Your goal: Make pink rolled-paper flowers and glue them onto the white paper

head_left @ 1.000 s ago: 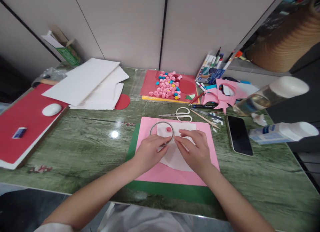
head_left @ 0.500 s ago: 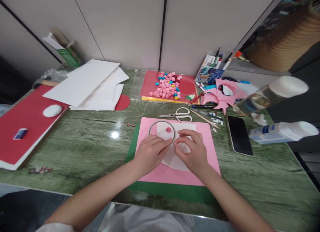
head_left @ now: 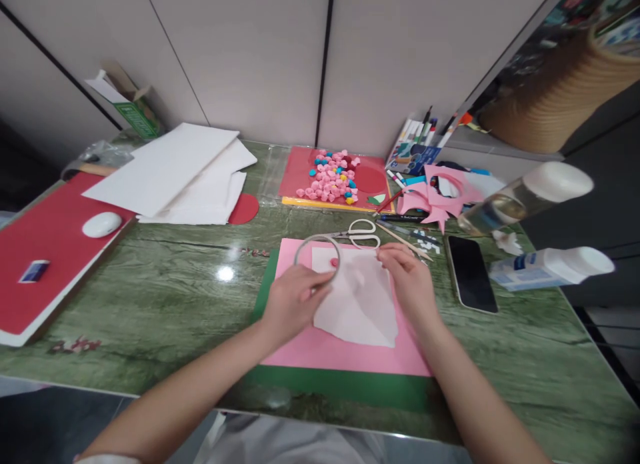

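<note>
My left hand [head_left: 295, 301] pinches a thin grey ring, which looks like a narrow roll of tape [head_left: 339, 259], tilted above the paper. Through the ring a small red-pink piece [head_left: 335, 262] shows. Over to the right, my right hand [head_left: 413, 284] has thumb and fingers pressed together at the upper right of a white sheet [head_left: 350, 317]; anything between those fingertips is too small to make out. The white sheet lies on a pink sheet [head_left: 345, 361], which rests on a green sheet [head_left: 345, 386].
White-handled scissors [head_left: 364, 234] lie just behind the sheets. Farther back, pink, blue and yellow pieces [head_left: 333, 181] sit on red paper. A phone [head_left: 473, 274] and two bottles [head_left: 555, 267] stand at right; white sheets [head_left: 170, 164] and a red board [head_left: 45, 251] at left.
My right hand has moved right, away from the tape roll, uncovering more of the white sheet. My left hand, still gripping the roll, has shifted slightly left.
</note>
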A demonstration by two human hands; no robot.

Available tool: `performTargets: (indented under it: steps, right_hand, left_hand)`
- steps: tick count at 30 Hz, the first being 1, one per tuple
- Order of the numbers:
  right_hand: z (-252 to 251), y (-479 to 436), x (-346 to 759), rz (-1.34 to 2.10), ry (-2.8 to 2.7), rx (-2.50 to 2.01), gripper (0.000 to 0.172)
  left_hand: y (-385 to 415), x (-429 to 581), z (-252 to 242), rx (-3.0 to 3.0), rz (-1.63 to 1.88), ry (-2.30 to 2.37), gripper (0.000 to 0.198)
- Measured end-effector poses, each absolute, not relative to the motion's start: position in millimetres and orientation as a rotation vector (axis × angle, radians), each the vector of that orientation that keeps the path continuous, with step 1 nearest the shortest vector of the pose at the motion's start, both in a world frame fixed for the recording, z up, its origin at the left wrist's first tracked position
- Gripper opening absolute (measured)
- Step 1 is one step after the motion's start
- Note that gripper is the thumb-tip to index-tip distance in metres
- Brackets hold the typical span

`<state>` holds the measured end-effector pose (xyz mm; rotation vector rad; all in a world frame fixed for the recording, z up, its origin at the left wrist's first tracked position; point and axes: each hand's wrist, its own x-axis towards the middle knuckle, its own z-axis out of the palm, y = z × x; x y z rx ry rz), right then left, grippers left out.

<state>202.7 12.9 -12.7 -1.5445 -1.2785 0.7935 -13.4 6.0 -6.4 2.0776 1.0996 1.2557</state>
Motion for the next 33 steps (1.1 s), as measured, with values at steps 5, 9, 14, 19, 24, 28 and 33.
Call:
performTargets:
  steps: [5,9,14,19,24,28,33]
  right_hand:
    - [-14,12,208,1.236,-0.972,-1.269,0.010]
    - [-11,7,204,1.328,-0.953,-1.204,0.010]
    - [-5,-2,193,1.368,-1.132,-1.190,0.012]
    - [-1,-8,182,1.345,-1.415,-1.239,0.014]
    - [0,-8,179,1.245,-1.522,-1.258,0.015]
    - [1,-9,177,1.171,-1.584,-1.261,0.018]
    - [4,-13,176,1.074,-1.696,-1.278,0.021]
  left_hand:
    - [62,-52,-32,2.306,0.799,1.593,0.027]
    - [74,-60,-35,2.372,0.721,1.721,0.041]
    - [35,-25,-7,1.927,0.917,1.276,0.025]
    - [12,-2,-4,1.066,0.686,0.935,0.017]
    - [13,-6,-17,0.800,0.674,0.897,0.017]
    - [11,-6,-15,0.743,0.694,0.872,0.015]
    - [10,-4,-10,0.713,0.722,0.864,0.013]
